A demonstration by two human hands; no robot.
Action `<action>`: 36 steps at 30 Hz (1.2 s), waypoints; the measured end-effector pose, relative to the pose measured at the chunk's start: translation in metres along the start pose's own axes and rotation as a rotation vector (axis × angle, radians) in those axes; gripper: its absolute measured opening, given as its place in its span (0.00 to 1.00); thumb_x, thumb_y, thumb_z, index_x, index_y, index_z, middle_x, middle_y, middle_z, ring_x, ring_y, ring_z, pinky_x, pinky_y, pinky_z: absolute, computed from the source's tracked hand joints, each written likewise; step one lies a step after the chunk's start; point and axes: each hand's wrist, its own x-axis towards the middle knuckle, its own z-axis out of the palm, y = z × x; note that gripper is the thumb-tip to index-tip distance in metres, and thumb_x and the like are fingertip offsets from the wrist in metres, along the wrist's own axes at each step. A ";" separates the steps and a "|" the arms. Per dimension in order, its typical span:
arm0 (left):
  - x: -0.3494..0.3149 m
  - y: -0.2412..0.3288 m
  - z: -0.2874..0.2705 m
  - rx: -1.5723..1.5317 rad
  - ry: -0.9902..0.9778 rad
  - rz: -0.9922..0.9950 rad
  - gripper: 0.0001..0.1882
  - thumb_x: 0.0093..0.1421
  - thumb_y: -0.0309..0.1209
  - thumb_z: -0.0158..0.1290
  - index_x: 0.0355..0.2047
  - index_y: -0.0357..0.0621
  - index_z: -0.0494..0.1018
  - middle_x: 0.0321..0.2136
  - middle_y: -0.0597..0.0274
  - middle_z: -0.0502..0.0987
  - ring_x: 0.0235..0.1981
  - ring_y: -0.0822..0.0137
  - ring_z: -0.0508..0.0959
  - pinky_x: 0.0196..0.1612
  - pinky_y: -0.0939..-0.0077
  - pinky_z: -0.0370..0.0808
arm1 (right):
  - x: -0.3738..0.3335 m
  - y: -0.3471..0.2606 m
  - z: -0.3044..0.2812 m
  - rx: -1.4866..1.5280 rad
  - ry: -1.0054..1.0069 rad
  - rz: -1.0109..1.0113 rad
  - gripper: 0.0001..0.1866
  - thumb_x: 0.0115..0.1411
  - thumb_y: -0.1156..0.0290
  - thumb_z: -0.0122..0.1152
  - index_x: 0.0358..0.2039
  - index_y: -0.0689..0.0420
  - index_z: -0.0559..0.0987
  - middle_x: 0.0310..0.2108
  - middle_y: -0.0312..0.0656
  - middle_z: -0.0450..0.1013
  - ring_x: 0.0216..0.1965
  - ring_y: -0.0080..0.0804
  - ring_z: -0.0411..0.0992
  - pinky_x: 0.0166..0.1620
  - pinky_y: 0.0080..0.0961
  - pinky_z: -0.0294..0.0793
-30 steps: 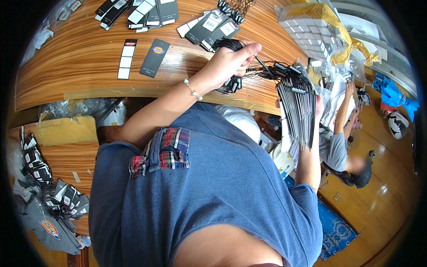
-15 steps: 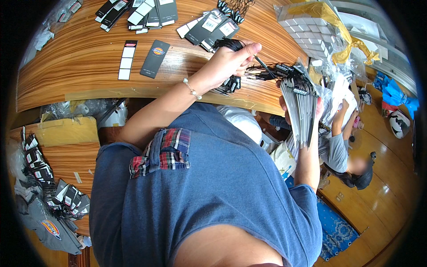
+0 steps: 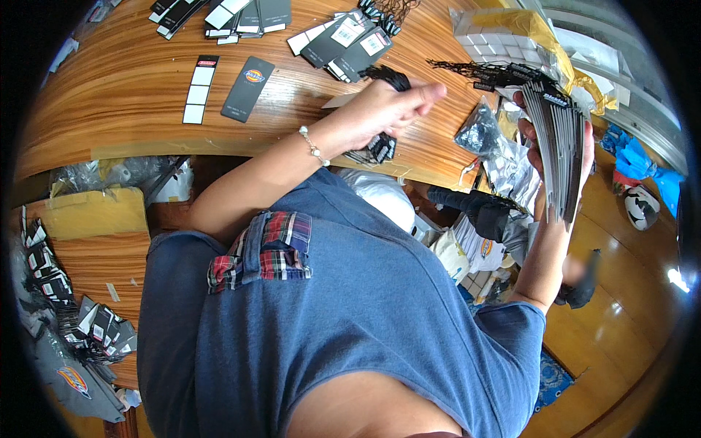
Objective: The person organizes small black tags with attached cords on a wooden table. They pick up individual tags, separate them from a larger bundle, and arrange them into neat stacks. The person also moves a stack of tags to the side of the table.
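Observation:
My right hand (image 3: 587, 146) is closed round a thick stack of grey hang tags (image 3: 558, 157), held on edge off the table's right side. Black strings (image 3: 485, 73) with small black seals trail from the top of the stack toward the left. My left hand (image 3: 391, 111), a beaded bracelet at its wrist, is a fist above the table edge. Out of it stick black strings (image 3: 388, 76) on the far side and black seals (image 3: 381, 149) on the near side. What lies inside the fist is hidden. A white tag corner shows behind the knuckles.
On the wooden table (image 3: 139, 95) lie a white label strip (image 3: 198, 91), a dark hang tag (image 3: 248, 89) and several tag piles (image 3: 347, 40). A bagged block of small white boxes (image 3: 493, 40) stands far right. Another person's dark cap (image 3: 580, 288) shows lower right; strung tags (image 3: 51, 266) lie lower left.
My right hand has carried the tag stack to the right and up, away from my left hand. The cord pulled taut between them no longer shows. My left hand has hardly moved.

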 end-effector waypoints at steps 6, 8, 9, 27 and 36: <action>0.005 -0.021 0.018 -0.283 -0.200 -0.031 0.30 0.47 0.58 0.49 0.30 0.40 0.64 0.10 0.79 0.48 0.10 0.84 0.48 0.14 0.88 0.47 | 0.013 -0.017 0.033 -0.116 -0.012 0.017 0.38 0.52 0.42 0.45 0.45 0.69 0.66 0.36 0.54 0.69 0.29 0.31 0.70 0.14 0.14 0.68; 0.009 -0.032 0.022 -0.360 -0.286 -0.013 0.29 0.47 0.57 0.50 0.33 0.42 0.64 0.11 0.78 0.49 0.12 0.83 0.49 0.15 0.88 0.47 | 0.012 -0.013 0.043 -0.136 0.051 0.032 0.38 0.51 0.40 0.45 0.43 0.67 0.68 0.32 0.54 0.71 0.23 0.31 0.70 0.15 0.15 0.69; 0.009 -0.034 0.025 -0.395 -0.297 0.018 0.29 0.47 0.57 0.50 0.34 0.42 0.64 0.12 0.78 0.49 0.12 0.83 0.49 0.16 0.88 0.47 | 0.014 -0.011 0.047 -0.146 0.071 0.041 0.38 0.50 0.40 0.45 0.42 0.66 0.68 0.30 0.53 0.71 0.21 0.31 0.71 0.16 0.16 0.70; 0.010 -0.008 0.007 -0.330 0.149 0.132 0.19 0.57 0.52 0.42 0.27 0.50 0.68 0.17 0.73 0.70 0.16 0.83 0.70 0.16 0.92 0.64 | -0.051 0.058 -0.059 -0.232 0.284 0.391 0.16 0.49 0.65 0.58 0.34 0.64 0.73 0.28 0.37 0.69 0.32 0.22 0.65 0.38 0.18 0.62; 0.025 -0.007 -0.001 -0.199 0.173 0.271 0.21 0.58 0.50 0.42 0.17 0.49 0.62 0.13 0.74 0.62 0.13 0.80 0.67 0.15 0.88 0.63 | -0.055 0.063 -0.037 -0.130 0.111 0.338 0.25 0.43 0.62 0.62 0.40 0.63 0.68 0.33 0.39 0.68 0.37 0.25 0.65 0.43 0.19 0.61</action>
